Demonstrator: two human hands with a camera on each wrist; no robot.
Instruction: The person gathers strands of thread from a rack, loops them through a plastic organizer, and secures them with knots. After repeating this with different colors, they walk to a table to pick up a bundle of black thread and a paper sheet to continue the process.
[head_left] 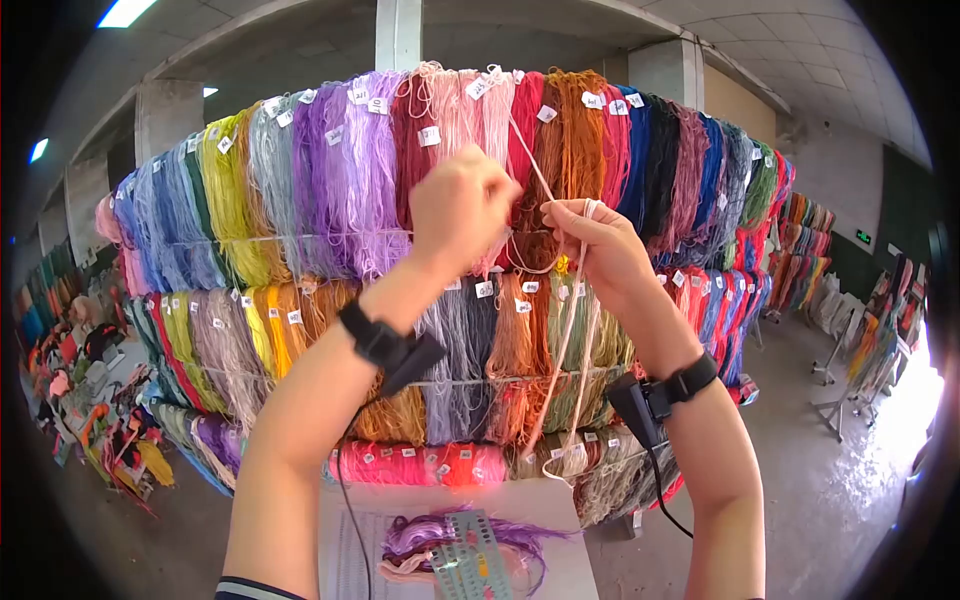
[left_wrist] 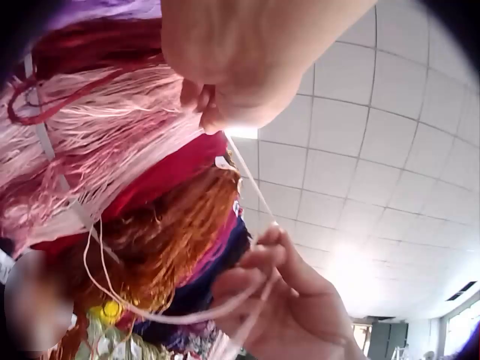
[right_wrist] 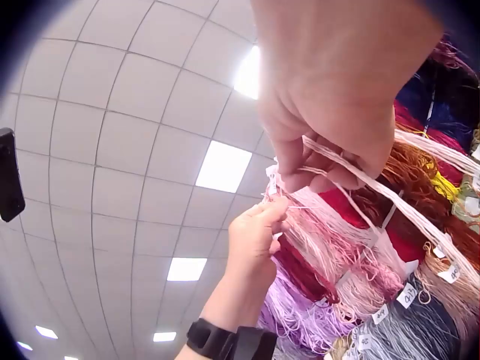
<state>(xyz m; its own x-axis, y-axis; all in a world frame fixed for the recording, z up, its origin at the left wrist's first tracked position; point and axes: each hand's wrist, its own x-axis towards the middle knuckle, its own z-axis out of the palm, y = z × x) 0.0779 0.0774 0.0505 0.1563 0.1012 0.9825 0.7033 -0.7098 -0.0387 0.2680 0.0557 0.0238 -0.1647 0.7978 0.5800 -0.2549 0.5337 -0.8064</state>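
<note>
My right hand (head_left: 600, 245) pinches a pale pink yarn strand (head_left: 583, 350), which loops over the fingers and hangs in long lengths below. From these fingertips a taut length slants up toward the top of the rack. To its left, my left hand (head_left: 462, 210) is raised in front of the pink hanks (head_left: 458, 110), fingers curled. In the left wrist view the taut strand (left_wrist: 250, 176) runs between both hands; in the right wrist view the left hand (right_wrist: 259, 225) has thumb and finger together on a thin strand. A slack loop (left_wrist: 161, 319) droops between the hands.
A curved rack holds tiers of tagged yarn hanks, among them purple (head_left: 345, 170) and brown (head_left: 575, 140). Below, a white board (head_left: 340, 520) carries purple thread (head_left: 415, 533) and a grey card with holes (head_left: 468, 560). Coloured heaps (head_left: 120, 400) lie left; stands (head_left: 840, 350) are right.
</note>
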